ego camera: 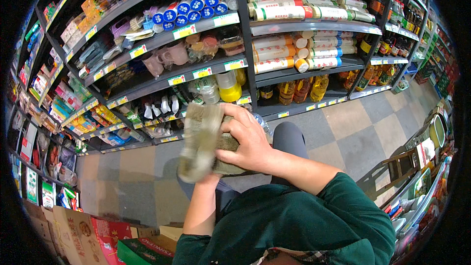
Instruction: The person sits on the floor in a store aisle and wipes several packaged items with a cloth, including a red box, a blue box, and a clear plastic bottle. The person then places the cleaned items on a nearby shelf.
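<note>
A folded olive-green cloth (pixel 202 136), its left part blurred, is held up in front of my body. My right hand (pixel 246 138) grips it from the right side, with fingers bent over its upper part and the thumb lower down. Only the wrist of my left hand (pixel 209 179) shows below the cloth; the fingers are hidden behind it. Just beyond the cloth, a yellow-based container (pixel 230 94) and clear plastic containers (pixel 208 90) stand on a low shelf.
Dark shelving (pixel 243 44) curves around the front and left, stocked with noodle rolls (pixel 279 13), blue-lidded cans (pixel 198 3) and oil bottles (pixel 319 87). Cardboard boxes (pixel 75 232) lie at lower left. A wooden stool (pixel 395 169) stands right on the checkered floor (pixel 342 125).
</note>
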A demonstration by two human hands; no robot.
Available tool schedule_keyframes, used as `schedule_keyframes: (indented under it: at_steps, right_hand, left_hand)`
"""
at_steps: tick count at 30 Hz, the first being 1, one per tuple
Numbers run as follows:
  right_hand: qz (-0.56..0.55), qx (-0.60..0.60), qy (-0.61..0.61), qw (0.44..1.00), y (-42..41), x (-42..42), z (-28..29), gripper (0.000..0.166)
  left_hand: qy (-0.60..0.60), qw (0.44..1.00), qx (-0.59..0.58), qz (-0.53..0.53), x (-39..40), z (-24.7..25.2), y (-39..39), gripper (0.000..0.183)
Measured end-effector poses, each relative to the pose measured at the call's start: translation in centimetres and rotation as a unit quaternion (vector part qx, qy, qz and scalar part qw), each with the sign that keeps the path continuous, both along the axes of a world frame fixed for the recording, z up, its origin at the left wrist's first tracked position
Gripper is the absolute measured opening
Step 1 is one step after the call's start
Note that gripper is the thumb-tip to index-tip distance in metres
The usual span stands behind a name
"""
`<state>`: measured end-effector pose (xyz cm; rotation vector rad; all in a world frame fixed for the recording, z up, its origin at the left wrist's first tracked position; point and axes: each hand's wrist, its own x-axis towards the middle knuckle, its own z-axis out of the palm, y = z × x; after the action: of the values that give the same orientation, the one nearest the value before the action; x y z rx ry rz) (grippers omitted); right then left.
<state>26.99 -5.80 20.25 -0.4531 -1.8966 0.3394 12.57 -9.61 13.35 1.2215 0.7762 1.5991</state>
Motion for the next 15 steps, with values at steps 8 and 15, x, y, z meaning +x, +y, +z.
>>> schedule_keyframes:
  at_steps: [8, 15]
  right_hand:
    - [0.146, -0.390, 0.213, 0.884, 2.9, 0.0, -2.7, 0.027]
    - [0.156, -0.439, 0.396, 0.791, 4.9, 4.6, -2.4, 0.028]
  left_hand:
    - [0.155, 0.979, 0.022, 0.131, 1.0, -1.7, -2.2, 0.062]
    - [0.062, 0.996, -0.049, 0.041, -0.8, 0.4, -2.7, 0.076]
